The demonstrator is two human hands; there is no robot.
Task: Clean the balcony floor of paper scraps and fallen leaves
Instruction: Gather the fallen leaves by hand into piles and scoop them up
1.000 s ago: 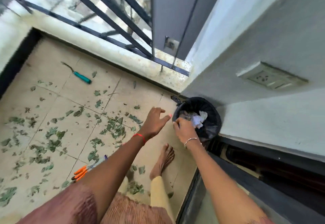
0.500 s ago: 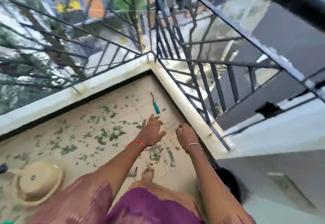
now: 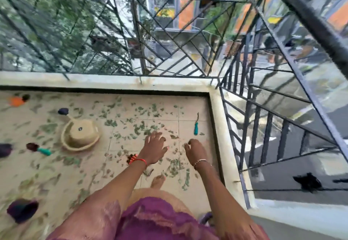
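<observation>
Over the balcony floor [image 3: 192, 108], two hands: left hand [image 3: 154, 148] spread and empty, right hand [image 3: 194, 150] loosely curled, contents unclear; leaves [image 3: 143, 126] litter the tiles; one hat [image 3: 80, 134] lies left; the bin has left view since before.

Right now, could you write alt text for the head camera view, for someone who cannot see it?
Two bare hands, left open and right loosely curled, reach over a tiled balcony floor strewn with green leaf scraps. A straw hat and a teal-handled tool lie on the tiles, and a black metal railing edges the balcony.
</observation>
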